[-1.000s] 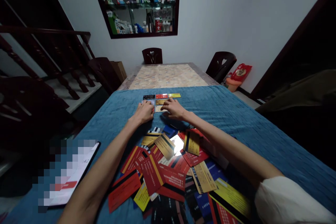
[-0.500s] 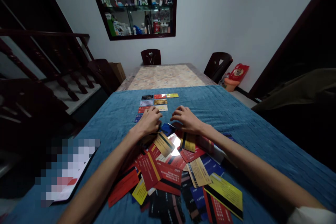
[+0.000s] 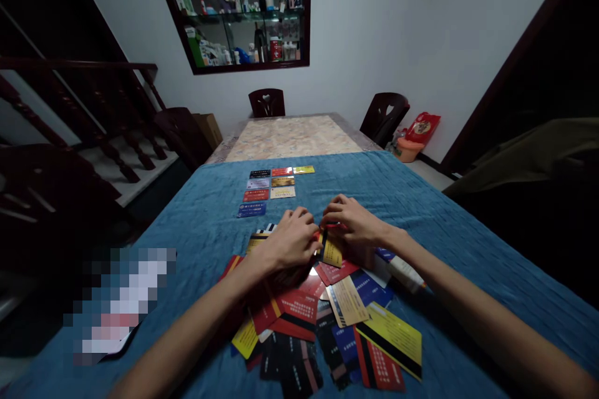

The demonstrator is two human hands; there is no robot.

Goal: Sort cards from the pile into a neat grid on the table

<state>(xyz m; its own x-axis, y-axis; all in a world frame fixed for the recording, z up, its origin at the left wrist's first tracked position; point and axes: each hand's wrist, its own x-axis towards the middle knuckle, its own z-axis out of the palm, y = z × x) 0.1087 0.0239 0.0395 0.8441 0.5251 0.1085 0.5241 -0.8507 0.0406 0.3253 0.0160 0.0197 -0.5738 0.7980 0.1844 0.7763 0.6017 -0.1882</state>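
A loose pile of bank-type cards in red, black, blue, gold and yellow lies face down before me, with a red card point(image 3: 297, 308) near its middle. Over the pile's far side is my left hand point(image 3: 294, 238), its fingers bent inward and their tips beside a gold card with a black stripe point(image 3: 331, 249). Facing it, my right hand point(image 3: 354, 219) curls its fingers down at the same card's far end. Both hands are closed, but what lies under the fingertips is hidden. Beyond them, several cards lie in neat short rows, the nearest a blue card point(image 3: 251, 209).
A blue cloth point(image 3: 187, 218) covers the near part of the table point(image 3: 290, 134). To the left lies a flat, pixelated object point(image 3: 135, 299). Dark wooden chairs point(image 3: 384, 115) stand round the far end, below a wall cabinet point(image 3: 250, 68).
My left hand has moved right and nearer, off the rows of cards and onto the pile. My right hand has shifted slightly right. The nearest blue card in the rows now shows fully.
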